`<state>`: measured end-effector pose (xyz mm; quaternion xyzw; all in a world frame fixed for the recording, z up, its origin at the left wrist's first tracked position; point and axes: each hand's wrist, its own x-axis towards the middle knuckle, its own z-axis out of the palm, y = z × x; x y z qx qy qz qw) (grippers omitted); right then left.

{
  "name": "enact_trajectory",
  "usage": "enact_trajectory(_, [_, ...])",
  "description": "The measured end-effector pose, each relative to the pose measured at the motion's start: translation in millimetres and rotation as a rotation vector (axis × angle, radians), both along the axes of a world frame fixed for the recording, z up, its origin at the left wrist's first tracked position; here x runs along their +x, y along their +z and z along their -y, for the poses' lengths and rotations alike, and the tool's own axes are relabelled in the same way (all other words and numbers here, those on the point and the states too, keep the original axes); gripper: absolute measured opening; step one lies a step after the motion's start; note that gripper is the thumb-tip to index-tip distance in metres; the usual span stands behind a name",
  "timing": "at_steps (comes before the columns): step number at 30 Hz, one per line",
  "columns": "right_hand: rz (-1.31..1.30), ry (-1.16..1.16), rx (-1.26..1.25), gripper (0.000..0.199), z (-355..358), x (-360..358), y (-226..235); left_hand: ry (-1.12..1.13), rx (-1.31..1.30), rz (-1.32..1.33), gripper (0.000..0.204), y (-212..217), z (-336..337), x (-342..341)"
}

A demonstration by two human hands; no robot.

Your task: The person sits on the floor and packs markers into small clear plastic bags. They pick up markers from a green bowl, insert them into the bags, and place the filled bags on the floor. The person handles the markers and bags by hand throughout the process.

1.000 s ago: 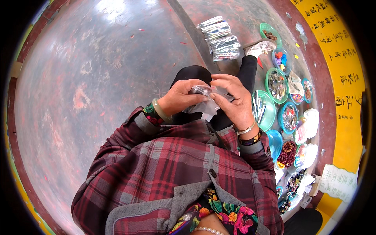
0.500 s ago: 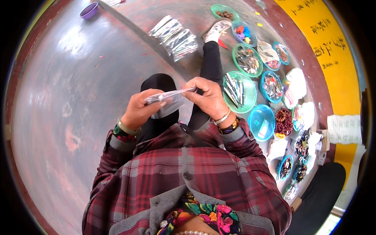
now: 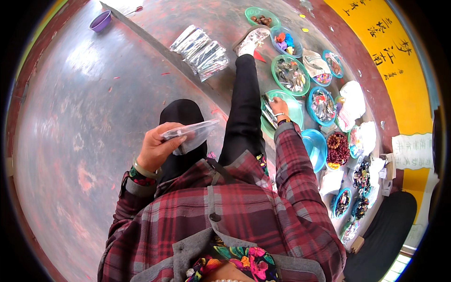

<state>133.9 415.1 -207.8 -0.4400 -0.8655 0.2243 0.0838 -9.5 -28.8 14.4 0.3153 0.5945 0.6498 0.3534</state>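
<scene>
Clear plastic bag (image 3: 190, 136) held flat in left hand (image 3: 157, 149) grip over lap; right hand (image 3: 280, 107) reaching into green bowl (image 3: 297, 109), grip unclear; bare floor (image 3: 80, 108) open left; bead-filled bowls (image 3: 324, 105) crowd right

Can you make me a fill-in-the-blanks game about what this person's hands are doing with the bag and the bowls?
1. The left hand holds a clear plastic ____.
2. The right hand reaches into a ____ bowl of shiny packets.
3. The small bowl far off on the floor is ____.
4. The pile of silvery packets lies on the ____.

Missing words: bag; green; purple; floor
</scene>
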Motion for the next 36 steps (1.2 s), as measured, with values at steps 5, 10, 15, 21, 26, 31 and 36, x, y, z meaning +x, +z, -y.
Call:
enact_trajectory(5, [0.186, -0.003, 0.078, 0.034, -19, -24, -23, -0.021, 0.01, 0.063, 0.02, 0, -4, 0])
enact_trajectory(10, [0.164, 0.035, 0.092, 0.02, -13, -28, -22, -0.009, 0.009, 0.046, 0.019, -2, -4, -1])
enact_trajectory(15, [0.038, 0.021, 0.144, 0.016, -2, -9, 7, -0.011, 0.007, 0.045, 0.019, 3, -5, 0])
enact_trajectory(21, [-0.647, -0.148, -0.104, 0.015, 3, 15, 64, -0.005, 0.024, 0.005, 0.018, 1, -3, 0])
enact_trajectory(26, [-1.036, -0.253, -0.847, 0.006, 32, 40, 106, 0.028, 0.038, -0.003, 0.018, -3, 1, 1])
enact_trajectory(31, [-0.612, -0.124, -1.142, 0.009, 94, 77, 120, 0.008, 0.042, -0.025, 0.02, -4, 5, -2])
enact_trajectory(36, [-0.132, 0.303, -0.842, 0.009, 141, 108, 121, -0.005, 0.086, -0.011, 0.022, -7, 5, -2])
